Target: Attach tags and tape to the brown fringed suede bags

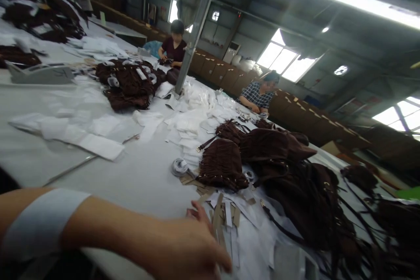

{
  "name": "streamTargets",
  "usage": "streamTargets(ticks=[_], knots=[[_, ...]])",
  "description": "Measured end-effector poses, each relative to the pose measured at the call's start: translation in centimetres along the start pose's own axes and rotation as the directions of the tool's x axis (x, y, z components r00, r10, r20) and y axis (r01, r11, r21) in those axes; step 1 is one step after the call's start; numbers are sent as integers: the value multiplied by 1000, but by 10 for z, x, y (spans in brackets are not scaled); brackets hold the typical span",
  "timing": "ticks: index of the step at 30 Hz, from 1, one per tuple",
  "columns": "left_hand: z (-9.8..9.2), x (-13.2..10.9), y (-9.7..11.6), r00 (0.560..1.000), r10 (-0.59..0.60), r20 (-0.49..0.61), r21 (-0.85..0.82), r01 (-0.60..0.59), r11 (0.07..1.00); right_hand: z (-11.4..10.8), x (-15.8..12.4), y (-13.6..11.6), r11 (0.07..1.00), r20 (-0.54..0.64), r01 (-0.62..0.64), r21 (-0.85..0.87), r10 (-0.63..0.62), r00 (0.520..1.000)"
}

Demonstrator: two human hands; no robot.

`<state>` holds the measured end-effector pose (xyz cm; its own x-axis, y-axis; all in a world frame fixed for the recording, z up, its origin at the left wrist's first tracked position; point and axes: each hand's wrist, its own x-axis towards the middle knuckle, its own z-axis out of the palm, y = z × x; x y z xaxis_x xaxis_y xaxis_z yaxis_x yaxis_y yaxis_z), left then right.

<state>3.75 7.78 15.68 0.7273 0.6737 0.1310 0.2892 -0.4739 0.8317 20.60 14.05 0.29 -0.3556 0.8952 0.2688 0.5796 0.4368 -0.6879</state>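
The left hand [183, 245] comes in from the lower left edge over the grey table [141, 179], and its forearm carries a broad white band [39, 223]. The fingers are stretched out and lightly spread, one of them lifted toward the far side, and as much as the blur lets me see they close around nothing. The fingertips lie on or just over a loose heap of narrow strips [218, 221], some tan like cardboard and some white, which are scattered on the table just beside the hand. The right hand is not to be seen. Just behind the strips lies a brown fringed bag [223, 166] with small metal studs, and near its left side a small white roll [180, 167] (it may be tape, I cannot tell for sure). To the right a larger pile of brown bags [305, 201] with long straps spreads toward the table's edge. Further back white paper sheets [98, 144] cover much of the table, and a second heap of brown bags [127, 81] lies beyond them. A slanted metal pole [197, 26] stands on the table. At the far side one person in a dark top [173, 48] and another person in a checked shirt [257, 94] are at work, with brown boxes [229, 74] behind them.
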Motion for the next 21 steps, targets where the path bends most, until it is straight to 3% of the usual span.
streamTargets(ticks=[2, 4, 5, 7, 9, 14, 18, 21], knots=[[-24, -3, -39, 968, -175, -181, 33, 183, 982, -45, 27, 21, 987, -110, -150, 53, 155, 982], [-39, -13, -83, 837, -378, -396, 7, 415, 910, -92, 59, 48, 942, -232, -316, 113, 335, 913], [-43, -18, -105, 785, -424, -451, -3, 474, 880, -113, 75, 61, 931, -280, -351, 104, 366, 888], [-44, -23, -145, 756, -387, -528, 78, 497, 864, -144, 110, 87, 917, -339, -390, 80, 393, 855], [-39, -18, -176, 769, -315, -556, 211, 497, 842, -159, 145, 107, 911, -357, -409, 52, 399, 845], [-34, 15, -217, 807, -282, -519, 451, 539, 711, -150, 223, 141, 887, -243, -454, 86, 461, 854], [-47, 32, -228, 821, -284, -495, 506, 538, 675, -130, 262, 155, 860, -49, -478, 175, 493, 869], [-59, 39, -230, 825, -323, -464, 458, 535, 710, -117, 276, 159, 824, 83, -505, 255, 502, 861]])
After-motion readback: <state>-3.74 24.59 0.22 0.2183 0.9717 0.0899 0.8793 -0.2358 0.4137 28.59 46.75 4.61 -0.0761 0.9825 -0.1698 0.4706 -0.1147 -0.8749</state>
